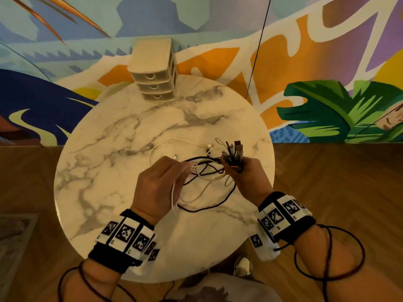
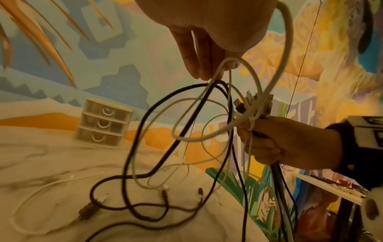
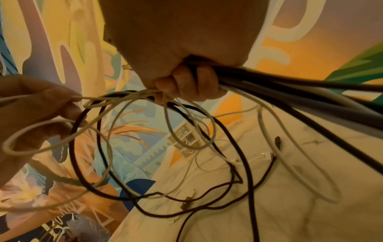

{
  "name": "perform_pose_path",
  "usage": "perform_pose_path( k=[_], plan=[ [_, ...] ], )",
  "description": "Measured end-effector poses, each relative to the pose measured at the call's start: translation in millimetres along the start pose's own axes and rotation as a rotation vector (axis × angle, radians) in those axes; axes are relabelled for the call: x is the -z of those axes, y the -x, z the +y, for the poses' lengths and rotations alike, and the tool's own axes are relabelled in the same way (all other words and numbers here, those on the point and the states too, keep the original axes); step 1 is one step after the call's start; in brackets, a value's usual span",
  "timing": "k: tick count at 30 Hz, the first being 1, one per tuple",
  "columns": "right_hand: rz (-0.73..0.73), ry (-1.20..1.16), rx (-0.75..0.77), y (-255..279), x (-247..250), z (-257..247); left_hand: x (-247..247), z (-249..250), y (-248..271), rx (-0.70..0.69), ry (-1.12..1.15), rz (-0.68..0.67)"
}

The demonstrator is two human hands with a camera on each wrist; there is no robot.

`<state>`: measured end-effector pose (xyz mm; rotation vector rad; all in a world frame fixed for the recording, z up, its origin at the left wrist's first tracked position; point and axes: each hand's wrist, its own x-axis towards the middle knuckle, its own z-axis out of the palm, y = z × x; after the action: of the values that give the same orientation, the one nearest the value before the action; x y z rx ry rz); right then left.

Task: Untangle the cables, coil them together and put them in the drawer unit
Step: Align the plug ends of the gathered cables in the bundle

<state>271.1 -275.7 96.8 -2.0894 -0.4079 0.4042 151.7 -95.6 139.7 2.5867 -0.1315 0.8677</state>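
Nearest the camera, both wrists carry black bands with black-and-white marker tags, and thin dark cords loop round the forearms. The left hand [image 1: 157, 184] is raised above the round marble tabletop [image 1: 104, 171]; its fingers [image 2: 199, 54] are curled and pinch a white cable [image 2: 288, 45], which runs up past the palm and drops in a loop below the fingertips. Just to the right of those fingers, with only hanging loops between, the right hand [image 1: 247, 177] is clenched in a fist around a bundle of cables [image 1: 207, 171], black and white together. The plug ends [image 1: 233, 152] stand up in a cluster out of the top of that fist, on the far side of its fingers [image 3: 186, 83]; in the right wrist view thick black and grey strands leave the fist toward the right edge.

Between the two sets of fingers and below them the cables are still tangled: black loops cross white ones, hang down and trail onto the tabletop, where several loose plug ends lie. A long black loop lies on the marble nearer than the fingers, toward the person. Beyond the left fingers a thin white cable [image 1: 165, 142] arcs flat across the tabletop.

Far past both hands, at the far edge of the tabletop, stands the drawer unit [image 1: 153, 70], cream-coloured, with three drawers that look closed. Behind it is a painted wall [image 1: 305, 51], and wooden floor [image 1: 338, 182] shows around the tabletop.
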Motion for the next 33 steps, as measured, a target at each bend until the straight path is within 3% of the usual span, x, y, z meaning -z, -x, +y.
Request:
perform_pose_path(
  k=[4, 7, 10, 13, 16, 21, 24, 27, 29, 32, 33],
  plan=[
    [-0.035, -0.098, -0.048, 4, -2, -4, 0, 0, -1, 0.066, 0.03, 0.024],
    [0.048, -0.275, -0.154, 4, 1, -7, -5, -2, 12, 0.136, 0.074, -0.004],
    [0.072, -0.255, -0.148, 3, 4, -4, -9, -1, 24, 0.205, 0.133, -0.053],
    [-0.005, -0.221, -0.166, 8, -3, 1, -10, 3, 28, 0.232, 0.154, -0.06],
    [-0.151, -0.199, -0.179, 13, -9, 4, -8, 3, 33, 0.145, 0.104, -0.104],
    [-0.334, -0.244, -0.165, 15, -10, -5, -8, 5, 44, -0.134, 0.081, -0.254],
    [-0.323, -0.178, -0.152, 17, -13, -8, -12, 3, 54, -0.242, -0.019, -0.358],
    [-0.203, -0.237, -0.145, 19, -14, -4, -10, -4, 62, -0.265, -0.022, -0.495],
    [-0.148, -0.265, -0.122, 22, -14, -1, -4, -9, 60, -0.159, 0.065, -0.48],
    [-0.139, -0.254, -0.102, 25, -12, 0, -3, -11, 37, 0.286, 0.325, -0.284],
    [-0.135, -0.265, -0.099, 27, -11, -1, -8, -12, 27, 0.442, 0.398, -0.28]
  ],
)
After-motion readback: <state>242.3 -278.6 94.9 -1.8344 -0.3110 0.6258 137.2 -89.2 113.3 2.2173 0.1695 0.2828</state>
